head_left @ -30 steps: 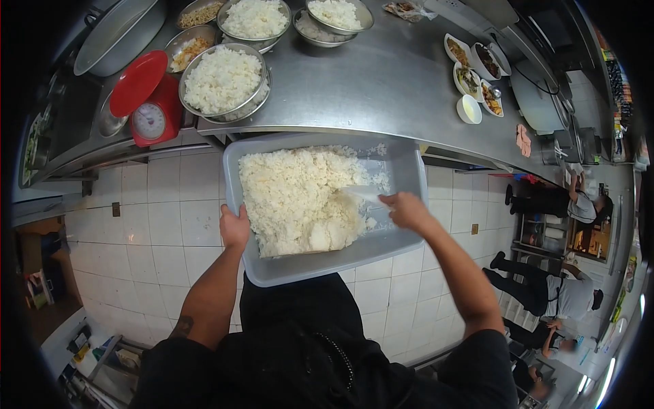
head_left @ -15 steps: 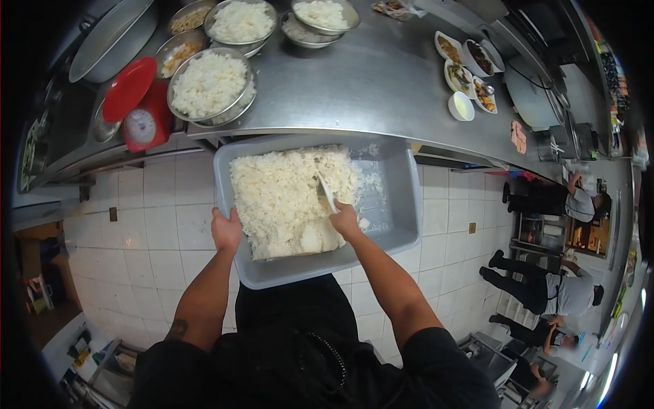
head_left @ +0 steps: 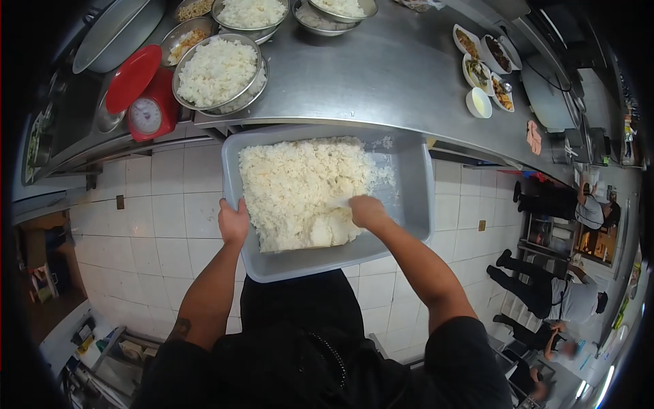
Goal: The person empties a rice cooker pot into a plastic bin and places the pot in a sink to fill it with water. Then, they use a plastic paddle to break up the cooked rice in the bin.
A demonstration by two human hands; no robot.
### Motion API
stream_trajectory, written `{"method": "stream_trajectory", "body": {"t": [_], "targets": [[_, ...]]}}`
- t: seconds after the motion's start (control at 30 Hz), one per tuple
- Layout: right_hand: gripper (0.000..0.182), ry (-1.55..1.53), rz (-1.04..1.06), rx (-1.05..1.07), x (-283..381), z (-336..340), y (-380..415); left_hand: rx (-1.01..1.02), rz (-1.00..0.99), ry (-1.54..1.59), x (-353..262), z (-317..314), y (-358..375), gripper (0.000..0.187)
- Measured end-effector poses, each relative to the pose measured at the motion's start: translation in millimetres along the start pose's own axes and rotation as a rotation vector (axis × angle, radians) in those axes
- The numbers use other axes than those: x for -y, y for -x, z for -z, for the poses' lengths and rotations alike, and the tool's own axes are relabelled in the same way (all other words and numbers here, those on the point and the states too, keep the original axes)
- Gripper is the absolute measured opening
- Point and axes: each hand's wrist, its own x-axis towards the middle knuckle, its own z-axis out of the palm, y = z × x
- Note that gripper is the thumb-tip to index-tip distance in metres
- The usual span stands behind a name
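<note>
A grey plastic tub (head_left: 414, 198) stands against the front edge of the steel counter, with a large block of white rice (head_left: 293, 177) filling its left and middle. My left hand (head_left: 234, 220) grips the tub's left wall. Over the right part of the rice, my right hand (head_left: 369, 212) is closed round the handle of a white rice paddle (head_left: 338, 202), whose blade is blurred and partly in the rice. Loose grains lie on the tub floor to the right.
On the counter (head_left: 381, 82) are bowls of rice (head_left: 219, 73), a red scale (head_left: 148, 112), a large metal basin (head_left: 119, 37) and small dishes of food (head_left: 477, 71). Other people (head_left: 572, 296) stand at the far right. White tiles (head_left: 163, 218) cover the floor.
My right hand has moved right and slightly down on the picture, and the paddle now lies flatter across the rice. The whole view has shifted a little. My left hand keeps its hold on the tub.
</note>
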Motion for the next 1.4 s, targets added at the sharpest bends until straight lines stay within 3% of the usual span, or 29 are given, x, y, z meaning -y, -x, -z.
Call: {"method": "stream_trajectory", "body": {"t": [0.13, 0.2, 0.3, 0.37, 0.47, 0.5, 0.57, 0.63, 0.73, 0.8, 0.87, 0.97, 1.03, 1.13, 1.17, 1.23, 1.3, 1.37, 1.4], "targets": [[0.04, -0.189, 0.004, -0.117, -25.3, 9.3, 20.2, 0.001, -0.022, 0.017, -2.8, -0.8, 0.7, 0.048], [0.059, -0.242, 0.095, -0.208, -63.8, -8.8, 25.4, 0.025, -0.004, 0.044, -0.7, 2.2, -0.9, 0.046], [0.06, -0.379, 0.015, -0.068, -80.4, 73.1, 77.4, 0.02, 0.007, 0.033, 2.8, 0.2, -1.7, 0.045], [0.057, -0.151, -0.016, 0.027, -78.9, 110.3, 101.2, 0.024, 0.009, 0.022, -2.5, 3.7, 1.9, 0.045], [0.057, 0.033, 0.032, 0.067, -55.2, 65.9, 81.5, 0.034, 0.015, 0.035, -10.3, 9.2, 2.9, 0.045], [0.059, 0.004, 0.093, 0.004, -51.9, 41.0, 66.4, 0.041, 0.024, 0.049, -10.1, 9.4, 3.4, 0.045], [0.062, -0.242, 0.012, -0.018, -31.3, 8.2, 46.5, 0.022, 0.03, 0.041, -8.5, 6.0, 1.8, 0.045], [0.06, -0.393, 0.016, -0.326, -13.1, -71.9, 13.4, 0.006, 0.013, 0.027, -7.6, 4.6, 1.0, 0.045], [0.059, -0.509, -0.117, -0.335, 10.1, -51.7, 15.7, -0.041, -0.033, -0.013, -5.7, 4.1, 1.7, 0.044], [0.062, -0.589, -0.07, -0.347, -24.6, -57.8, 7.0, 0.023, 0.015, 0.02, -6.6, 4.7, 2.2, 0.044], [0.058, -0.508, 0.099, -0.209, -54.9, -26.9, 17.8, 0.01, 0.004, 0.044, -6.8, 0.6, -0.5, 0.044], [0.051, -0.39, 0.063, -0.065, -68.6, 70.6, 71.6, -0.003, 0.009, 0.043, -0.2, 0.3, -1.8, 0.044], [0.041, 0.006, 0.051, 0.032, -68.7, 104.4, 84.7, -0.009, 0.006, 0.036, 0.3, -0.4, 0.8, 0.044], [0.031, 0.157, 0.202, 0.041, -43.1, 71.4, 60.7, 0.011, -0.001, 0.015, -4.1, 2.0, 0.7, 0.045], [0.027, 0.151, 0.095, 0.054, -26.6, 50.6, 46.1, 0.018, 0.007, 0.024, -4.3, 2.2, 2.4, 0.045], [0.028, 0.093, 0.052, 0.07, 4.5, 62.6, 42.0, 0.01, 0.031, 0.032, -3.4, 0.5, 0.0, 0.046], [0.03, 0.031, 0.031, 0.082, 5.5, 25.5, 33.4, -0.001, 0.008, 0.018, 0.4, -1.0, 0.6, 0.046], [0.034, -0.151, 0.114, -0.154, -16.1, -30.7, 23.6, 0.0, 0.011, 0.015, -3.7, 1.3, 3.6, 0.046], [0.034, -0.133, 0.118, -0.165, -14.1, -32.6, 26.7, -0.005, 0.019, 0.002, -5.6, 2.5, 2.3, 0.046]]}}
